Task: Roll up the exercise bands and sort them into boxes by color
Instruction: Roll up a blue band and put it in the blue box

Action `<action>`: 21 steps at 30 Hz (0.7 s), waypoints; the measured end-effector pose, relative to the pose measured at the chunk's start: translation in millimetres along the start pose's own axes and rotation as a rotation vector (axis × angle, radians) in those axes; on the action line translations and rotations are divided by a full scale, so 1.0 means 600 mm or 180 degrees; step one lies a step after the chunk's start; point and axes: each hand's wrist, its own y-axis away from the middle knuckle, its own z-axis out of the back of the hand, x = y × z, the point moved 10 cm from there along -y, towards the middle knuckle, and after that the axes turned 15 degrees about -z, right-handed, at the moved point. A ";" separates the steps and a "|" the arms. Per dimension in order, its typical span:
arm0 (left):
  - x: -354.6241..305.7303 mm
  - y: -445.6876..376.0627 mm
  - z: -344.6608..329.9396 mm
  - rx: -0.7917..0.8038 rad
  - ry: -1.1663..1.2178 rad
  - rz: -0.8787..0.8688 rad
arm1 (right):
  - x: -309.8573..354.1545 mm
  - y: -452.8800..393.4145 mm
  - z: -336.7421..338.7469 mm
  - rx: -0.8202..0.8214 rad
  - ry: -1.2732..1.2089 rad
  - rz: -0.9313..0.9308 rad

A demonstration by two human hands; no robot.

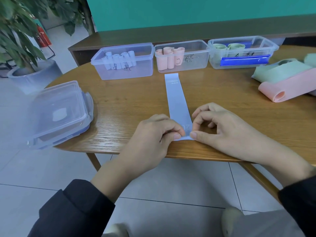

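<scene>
Both my hands pinch the near end of the lilac band [177, 100], left hand [154, 134] w/ thumb & forefinger on its left corner, right hand [217, 129] on the right corner, grip tight on the fold at the table [123, 113] edge near 6 o'clock; the rest lies flat twd 12. At 12 sit 3 clear boxes: lilac-roll box [124, 61] at 11, pink-roll box [182, 55] at 12, green-roll box [242, 52] at 1. Loose pink band [289, 88] & green band [280, 72] at 2, stacked lids [59, 113] at 9.
</scene>
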 end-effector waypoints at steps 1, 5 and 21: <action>-0.005 0.001 -0.001 -0.0020 -0.0176 -0.0135 | -0.001 -0.001 0.000 -0.0034 0.0006 -0.0015; -0.030 0.014 -0.018 0.0017 -0.1109 -0.0692 | -0.003 0.001 0.001 -0.0187 0.0070 -0.0056; -0.030 0.038 -0.031 0.0613 -0.1707 -0.0062 | 0.016 0.019 0.024 -0.1007 0.0006 0.0336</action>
